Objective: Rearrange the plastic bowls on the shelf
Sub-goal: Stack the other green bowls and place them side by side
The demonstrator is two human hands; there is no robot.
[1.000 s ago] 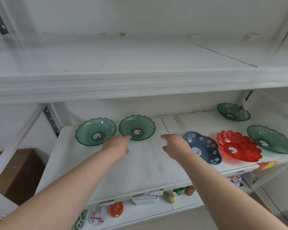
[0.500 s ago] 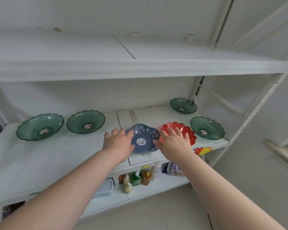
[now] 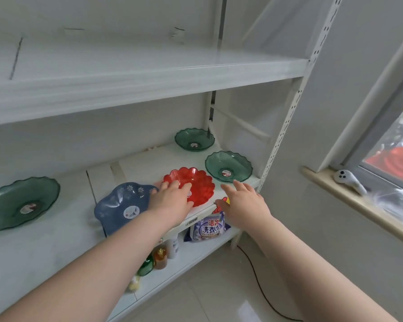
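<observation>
White metal shelf [image 3: 130, 163] with five plastic bowls on its middle board. From left to right: a green bowl [image 3: 21, 203] at the far left edge of view; a blue flowered bowl [image 3: 121, 205] near the front; a red scalloped bowl [image 3: 196, 182] just right of it; a second green bowl [image 3: 228, 166] near the right upright; a third green bowl [image 3: 194, 139] in the far right corner. On the lower board stand a detergent pouch [image 3: 207, 228] and several small bottles [image 3: 159, 257], partly hidden by the left forearm. A black cable [image 3: 261, 289] crosses the floor; a white controller [image 3: 348, 181] lies on the window sill at right.

Left hand [image 3: 170, 201]: fingers spread and extended, laid over the near-left rim of the red bowl, fingertips inside it; not closed around it. The wrist overlaps the right edge of the blue bowl.

Right hand [image 3: 244, 203]: open, fingers extended and holding nothing, above the shelf's front edge, just right of the red bowl and just short of the second green bowl.
</observation>
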